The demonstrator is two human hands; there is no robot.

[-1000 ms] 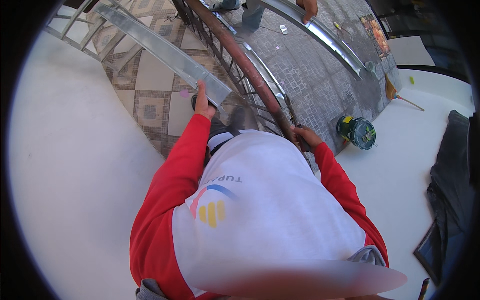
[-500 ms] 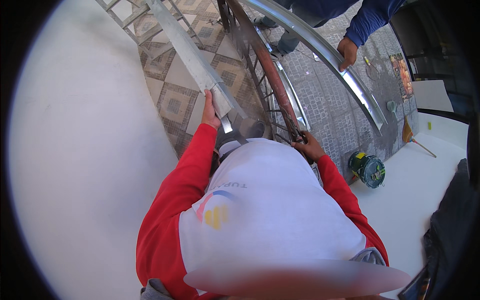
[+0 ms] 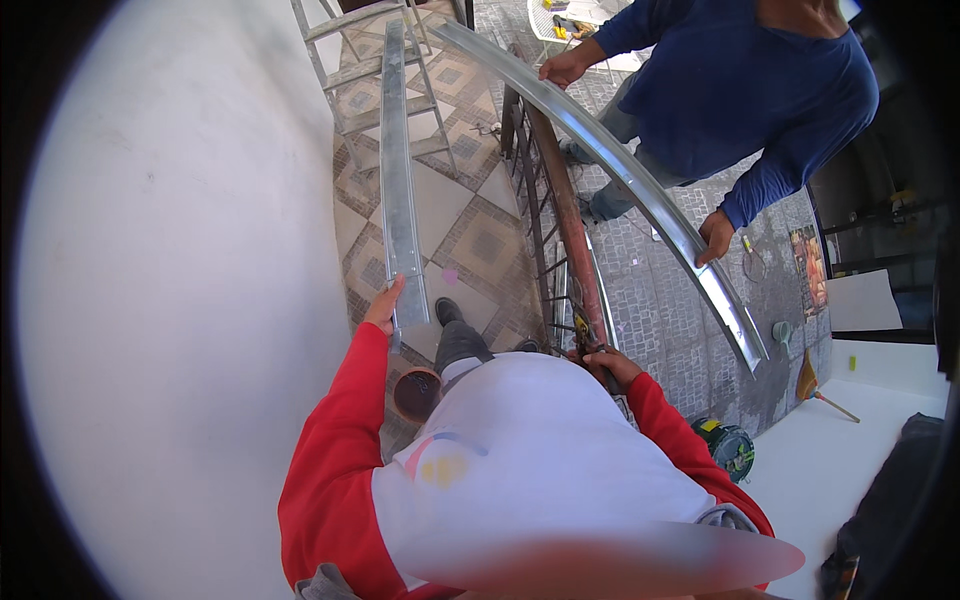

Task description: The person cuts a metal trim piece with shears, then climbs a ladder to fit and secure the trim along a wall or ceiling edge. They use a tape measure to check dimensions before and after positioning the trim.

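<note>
My left hand (image 3: 384, 304) is closed on the near end of a long grey metal channel (image 3: 397, 170), which stretches away from me over the tiled floor. My right hand (image 3: 613, 366) is closed around a hand tool with yellow and dark parts (image 3: 582, 334), beside the railing; its exact kind is hard to make out. Across the railing, a person in a blue long-sleeved top (image 3: 745, 110) grips a second, shiny metal channel (image 3: 625, 175) with both hands. That channel slants from the far middle down toward the right.
A reddish-brown metal railing (image 3: 560, 185) runs between me and the other person. A stepladder (image 3: 350, 75) stands by the white wall (image 3: 180, 280) on the left. A brown pot (image 3: 416, 394) sits near my left arm. A dark bucket (image 3: 730, 450) and a broom (image 3: 812, 382) are right.
The channel in my left hand now points straighter ahead, and its near end shows lower in view. More of the other person shows, with both hands on their channel. My right hand stays by the railing.
</note>
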